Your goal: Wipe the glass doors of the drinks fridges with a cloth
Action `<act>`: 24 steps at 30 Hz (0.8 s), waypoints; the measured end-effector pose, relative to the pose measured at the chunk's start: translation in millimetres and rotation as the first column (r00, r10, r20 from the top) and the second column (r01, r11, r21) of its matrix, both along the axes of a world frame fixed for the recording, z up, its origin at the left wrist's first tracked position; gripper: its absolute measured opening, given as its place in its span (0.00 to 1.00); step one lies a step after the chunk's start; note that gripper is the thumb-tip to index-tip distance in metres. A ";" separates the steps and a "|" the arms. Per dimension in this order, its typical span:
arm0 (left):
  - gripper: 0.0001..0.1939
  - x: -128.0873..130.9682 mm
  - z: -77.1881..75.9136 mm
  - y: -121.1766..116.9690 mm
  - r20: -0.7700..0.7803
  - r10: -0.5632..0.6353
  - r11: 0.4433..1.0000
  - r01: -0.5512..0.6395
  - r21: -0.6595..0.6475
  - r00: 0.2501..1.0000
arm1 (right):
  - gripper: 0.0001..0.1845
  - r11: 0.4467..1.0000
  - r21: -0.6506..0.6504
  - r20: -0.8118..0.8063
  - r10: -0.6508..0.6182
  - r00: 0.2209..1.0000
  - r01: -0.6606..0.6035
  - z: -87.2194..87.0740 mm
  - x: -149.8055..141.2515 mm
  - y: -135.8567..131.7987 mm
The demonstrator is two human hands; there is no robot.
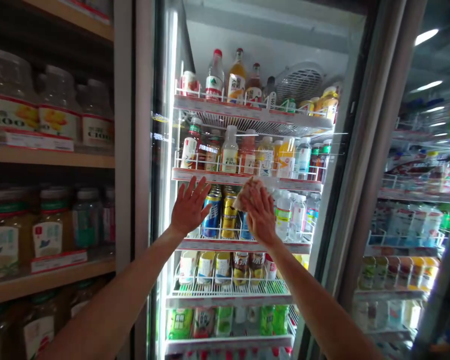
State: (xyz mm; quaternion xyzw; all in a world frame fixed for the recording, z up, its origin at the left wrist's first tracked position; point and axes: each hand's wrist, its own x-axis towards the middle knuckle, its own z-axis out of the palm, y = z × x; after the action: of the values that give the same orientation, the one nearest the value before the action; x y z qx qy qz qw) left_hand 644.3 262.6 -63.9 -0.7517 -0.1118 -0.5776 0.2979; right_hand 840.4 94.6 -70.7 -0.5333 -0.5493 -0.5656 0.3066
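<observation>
We judge that wiping the glass door [270,35] is in hand. The right hand [261,214] lies over the cloth [243,192], mid-pane; whether its grip closes, we cannot tell. The left hand [189,207] is spread, empty. Next calls for even pressure.

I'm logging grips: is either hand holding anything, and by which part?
The right hand holds a pale cloth, covering its right part while the left edge sticks out; any pinch can't be told. The open left hand holds nothing.
</observation>
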 end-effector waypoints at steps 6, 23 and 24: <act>0.32 1.6 -0.8 -1.8 0.010 0.033 0.999 -0.033 0.009 0.999 | 0.27 0.859 0.474 -0.303 -0.045 0.952 0.191 11.1 64.0 -37.6; 0.31 1.8 -0.7 -0.6 0.022 0.024 0.999 -0.025 0.034 0.999 | 0.28 0.936 0.324 -0.247 -0.060 0.967 0.141 -35.6 39.7 -31.7; 0.31 1.8 -0.7 -0.5 0.023 0.018 0.999 -0.019 0.031 1.000 | 0.29 0.970 0.221 -0.188 -0.058 0.980 0.100 -43.2 26.5 -25.8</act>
State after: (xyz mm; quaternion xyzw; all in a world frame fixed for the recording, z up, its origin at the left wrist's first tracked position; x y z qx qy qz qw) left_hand 646.1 262.1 -64.6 -0.7393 -0.1132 -0.5849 0.3137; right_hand 866.9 68.8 -113.9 -0.5648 -0.4284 -0.5866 0.3916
